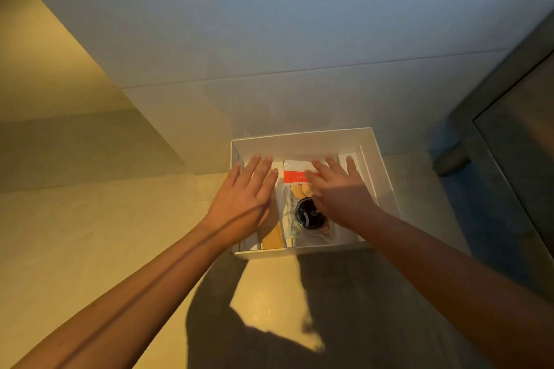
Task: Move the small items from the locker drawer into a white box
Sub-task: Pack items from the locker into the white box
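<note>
Head view, steeply down — near white box point(302, 141), floor point(90, 219).

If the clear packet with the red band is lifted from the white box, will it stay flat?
The clear packet looks like thin, wrinkled film, so it would probably flop when lifted. Its glossy surface may be slippery. The round black item resting on it might slide off.

Both bare arms reach forward and down, nearly straight. The left hand point(244, 193) is flat, palm down, its fingers straight and slightly spread. The right hand point(340, 189) is likewise flat and palm down, fingers spread, blurred. The hands are apart.
</note>
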Action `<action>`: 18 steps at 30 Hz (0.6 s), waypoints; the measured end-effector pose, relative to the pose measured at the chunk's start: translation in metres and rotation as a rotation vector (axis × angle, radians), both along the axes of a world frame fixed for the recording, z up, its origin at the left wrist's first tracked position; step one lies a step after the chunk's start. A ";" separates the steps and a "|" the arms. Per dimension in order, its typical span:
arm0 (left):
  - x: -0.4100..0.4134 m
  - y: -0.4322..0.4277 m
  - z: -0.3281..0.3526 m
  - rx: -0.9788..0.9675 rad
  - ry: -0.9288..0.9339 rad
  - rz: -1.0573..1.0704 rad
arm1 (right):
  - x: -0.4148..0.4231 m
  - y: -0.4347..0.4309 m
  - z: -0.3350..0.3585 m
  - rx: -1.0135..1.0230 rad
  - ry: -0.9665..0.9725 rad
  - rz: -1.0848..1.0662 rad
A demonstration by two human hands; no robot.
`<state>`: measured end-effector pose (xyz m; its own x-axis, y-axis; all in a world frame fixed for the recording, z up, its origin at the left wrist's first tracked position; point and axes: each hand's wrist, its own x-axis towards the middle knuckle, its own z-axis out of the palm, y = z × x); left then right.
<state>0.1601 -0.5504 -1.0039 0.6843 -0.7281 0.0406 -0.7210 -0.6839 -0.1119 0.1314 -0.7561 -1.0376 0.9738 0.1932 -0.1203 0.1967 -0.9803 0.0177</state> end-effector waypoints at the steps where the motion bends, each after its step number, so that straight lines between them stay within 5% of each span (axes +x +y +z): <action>1: 0.002 -0.001 0.013 -0.017 -0.006 0.024 | -0.001 0.001 0.012 0.014 -0.014 -0.018; 8: -0.012 -0.020 0.139 -0.237 0.086 0.185 | -0.006 0.013 0.150 0.150 -0.029 -0.153; 18: -0.009 -0.032 0.364 -0.276 0.121 0.288 | -0.004 0.014 0.388 0.281 -0.094 -0.172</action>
